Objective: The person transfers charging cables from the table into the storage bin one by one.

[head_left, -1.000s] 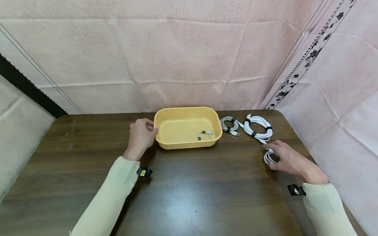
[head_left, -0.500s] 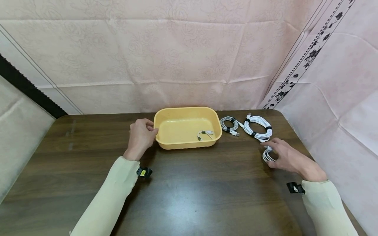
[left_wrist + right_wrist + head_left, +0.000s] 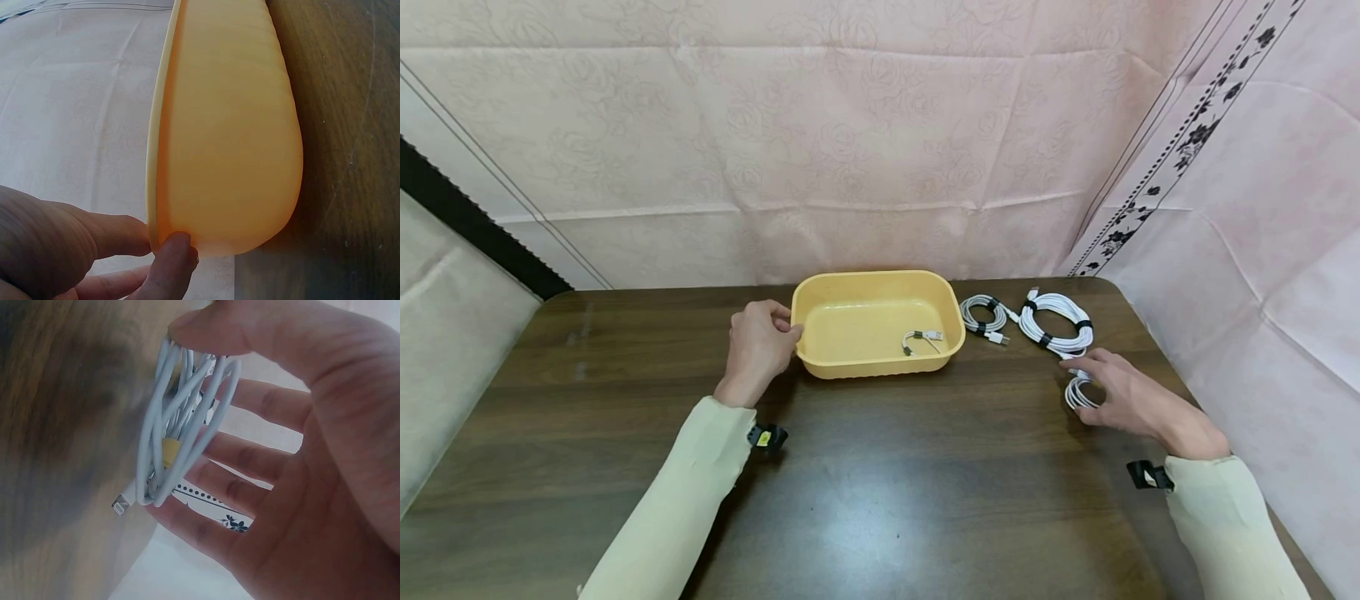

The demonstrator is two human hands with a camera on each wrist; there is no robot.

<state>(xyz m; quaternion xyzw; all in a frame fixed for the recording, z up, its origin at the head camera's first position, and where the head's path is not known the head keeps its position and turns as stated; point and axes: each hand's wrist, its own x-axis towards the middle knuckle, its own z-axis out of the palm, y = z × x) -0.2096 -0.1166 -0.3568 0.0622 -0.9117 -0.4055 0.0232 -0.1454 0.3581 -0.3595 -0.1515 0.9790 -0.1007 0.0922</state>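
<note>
- Plainly, wooden desk (image 3: 850, 483) fronts the crosswise oblong yellow plastic basin (image 3: 868, 372).
- Left hand (image 3: 758, 346) pinches its left end.
- Right of it, right hand (image 3: 1126, 398) pinches coiled white cable (image 3: 1073, 393).

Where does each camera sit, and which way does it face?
Head: worn on the head, facing forward and down at the table; forearms, left hand and right hand show.
Left wrist: worn there, facing the tub; part of that hand shows.
Right wrist: worn there, facing the held cable; part of that hand shows.
Shared: tub, in head and left views.
</note>
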